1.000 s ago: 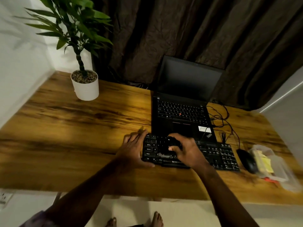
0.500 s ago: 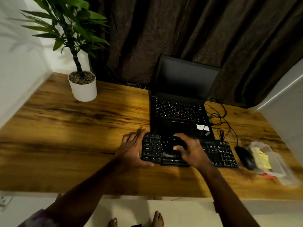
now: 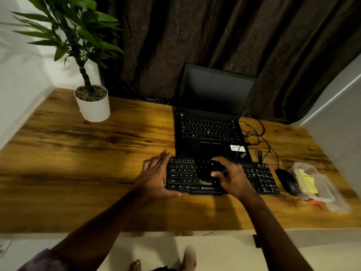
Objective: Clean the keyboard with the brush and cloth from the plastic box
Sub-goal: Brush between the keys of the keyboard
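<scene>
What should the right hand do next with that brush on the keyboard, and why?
Probably sweep the brush rightward along the keyboard: the right hand works mid-board, the left hand steadies the left end, and the right-side keys lie beyond the bristles.

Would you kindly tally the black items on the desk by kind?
Keyboard: 1
Laptop: 1
Mouse: 1
Brush, in the right hand: 1
Total: 4

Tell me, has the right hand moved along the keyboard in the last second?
Yes. The right hand with the brush has slid slightly right along the keyboard, toward the mouse.
</scene>
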### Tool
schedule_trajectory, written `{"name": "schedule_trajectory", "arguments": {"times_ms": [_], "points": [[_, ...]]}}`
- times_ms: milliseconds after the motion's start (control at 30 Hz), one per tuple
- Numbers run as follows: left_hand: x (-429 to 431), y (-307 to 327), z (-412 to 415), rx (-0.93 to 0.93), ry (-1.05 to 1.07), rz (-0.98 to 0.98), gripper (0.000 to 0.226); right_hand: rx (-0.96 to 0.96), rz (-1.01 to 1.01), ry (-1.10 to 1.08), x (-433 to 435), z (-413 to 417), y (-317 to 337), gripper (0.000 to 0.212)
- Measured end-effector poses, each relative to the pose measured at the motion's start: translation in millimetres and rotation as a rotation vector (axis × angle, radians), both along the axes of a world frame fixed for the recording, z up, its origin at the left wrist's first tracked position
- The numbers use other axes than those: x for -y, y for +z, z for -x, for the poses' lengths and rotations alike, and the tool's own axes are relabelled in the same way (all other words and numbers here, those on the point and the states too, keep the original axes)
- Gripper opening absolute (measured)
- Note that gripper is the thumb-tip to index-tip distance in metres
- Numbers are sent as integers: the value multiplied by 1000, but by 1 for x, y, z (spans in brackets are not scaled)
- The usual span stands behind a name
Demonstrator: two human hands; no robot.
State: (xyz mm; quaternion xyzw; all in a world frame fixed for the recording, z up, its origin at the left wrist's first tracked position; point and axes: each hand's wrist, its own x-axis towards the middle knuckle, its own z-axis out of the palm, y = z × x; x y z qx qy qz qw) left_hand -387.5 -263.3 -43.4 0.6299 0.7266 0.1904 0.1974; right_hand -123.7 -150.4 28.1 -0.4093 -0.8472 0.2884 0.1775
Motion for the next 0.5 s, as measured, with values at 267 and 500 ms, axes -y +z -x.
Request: {"name": "schedule_trajectory", "arguments": {"times_ms": [267,500], "points": [[0,2,0,5,-5,10,143,-100,48,41,16,31,-4,34],[0,1,0,-6,-13,-6,143,-69,-31,12,-2,-16,3,32]]}}
